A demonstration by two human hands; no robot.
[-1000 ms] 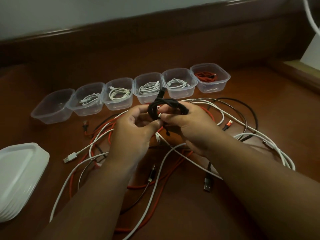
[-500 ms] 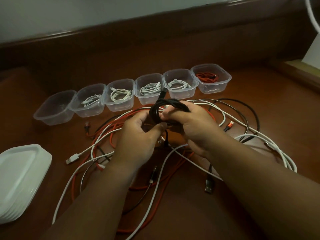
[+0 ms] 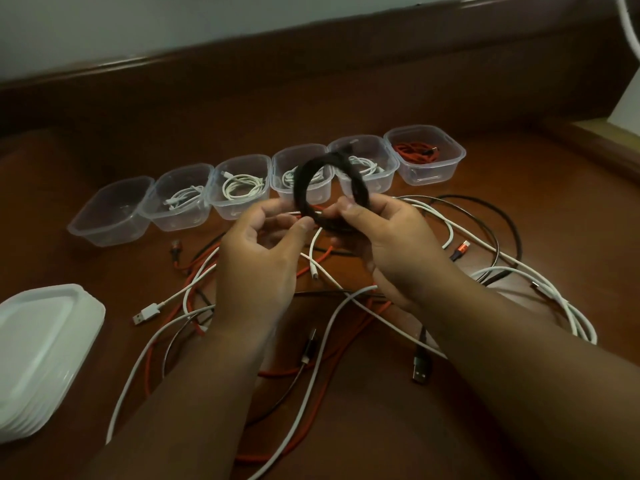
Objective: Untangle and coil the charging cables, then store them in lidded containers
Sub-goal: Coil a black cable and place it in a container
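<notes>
**Two hands hold a coiled black cable above a tangle of loose cables**

The left hand (image 3: 258,258) and right hand (image 3: 398,244) are raised over a brown tabletop (image 3: 519,209), both pinching the lower edge of a coiled black cable (image 3: 329,188) between thumb and curled fingers. The coil stands upright, like a ring. Below the hands lies a tangle of white, red and black cables (image 3: 346,306). Beyond it stands a row of six clear containers (image 3: 242,188), lids off: the leftmost container (image 3: 110,216) looks empty, four hold coiled white cables, and the rightmost container (image 3: 424,155) holds a red cable. A stack of white lids (image 3: 38,355) sits at the left edge.
</notes>
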